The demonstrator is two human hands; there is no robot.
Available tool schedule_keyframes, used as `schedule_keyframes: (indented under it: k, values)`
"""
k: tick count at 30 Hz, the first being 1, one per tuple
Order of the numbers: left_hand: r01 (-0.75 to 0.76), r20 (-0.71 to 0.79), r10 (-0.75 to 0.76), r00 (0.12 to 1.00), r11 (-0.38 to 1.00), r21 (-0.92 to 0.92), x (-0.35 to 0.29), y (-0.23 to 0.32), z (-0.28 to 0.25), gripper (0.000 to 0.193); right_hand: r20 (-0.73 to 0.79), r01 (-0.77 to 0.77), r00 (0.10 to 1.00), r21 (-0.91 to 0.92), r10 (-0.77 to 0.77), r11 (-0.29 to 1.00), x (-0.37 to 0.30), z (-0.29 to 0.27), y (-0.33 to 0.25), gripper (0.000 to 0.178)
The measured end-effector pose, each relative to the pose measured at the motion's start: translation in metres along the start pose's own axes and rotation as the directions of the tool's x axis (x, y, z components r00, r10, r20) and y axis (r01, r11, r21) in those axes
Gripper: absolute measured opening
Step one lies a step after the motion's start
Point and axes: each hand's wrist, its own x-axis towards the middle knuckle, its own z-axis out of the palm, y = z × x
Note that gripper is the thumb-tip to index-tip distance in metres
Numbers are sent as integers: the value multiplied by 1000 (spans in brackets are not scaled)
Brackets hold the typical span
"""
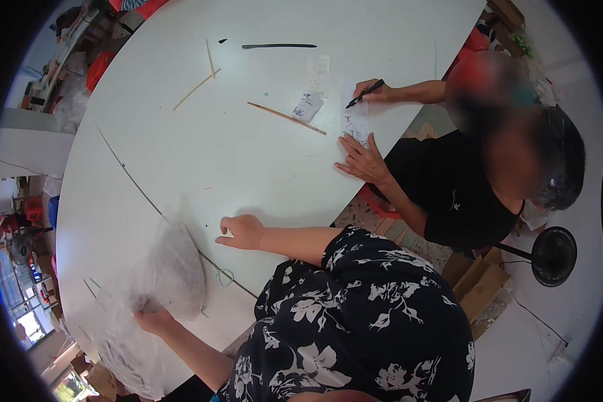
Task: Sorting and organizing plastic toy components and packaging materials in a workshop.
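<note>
Two bare hands: the left hand [153, 318] at lower left, the right hand [243, 232] above the middle of the near edge, well apart.
Left grip: fingers closed on gathered film of the bag [177, 271]; the fingertips are partly hidden in it.
Right grip: fingers curled, thumb and forefinger bent into a loop; whether the tips meet, I cannot tell. Nothing shows in it.
Bag: clear, crumpled, at the lower left of the white table [281, 174], spreading above and below the left hand; its upper part covers some of the dark seam [135, 177].
Green band: a thin loop [225, 277] just right of the bag, at the seam.
Sticks: two pale ones [210, 57] [193, 92] touching near the far side; a brown stick [281, 116] nearer the middle; a black strip [279, 46] beyond.
Paper: a marked slip [307, 107] beside the brown stick, a pale slip [320, 72] behind it.
Co-worker: at the right edge, one hand [375, 91] holding a black pen [365, 94] over a paper strip [354, 120], the other hand [362, 159] at its lower end.
</note>
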Motion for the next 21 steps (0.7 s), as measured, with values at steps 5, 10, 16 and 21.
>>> schedule_keyframes:
  k: [5,10,16,21]
  values:
    - [35,149,-50,988,994,107,-51,-14,21,32,165,224,951,209,-260,952,43,-8,-96,70]
    - [-254,364,-168,916,458,852,-84,-5,22,35,551,267,764,206,-337,942,90,14,-150,80]
    - [24,227,-108,968,939,344,-92,-14,5,28,622,295,676,265,-396,918,86,23,-170,70]
    - [38,160,-89,983,955,295,-91,-15,10,26,530,277,761,258,-375,925,84,15,-167,57]
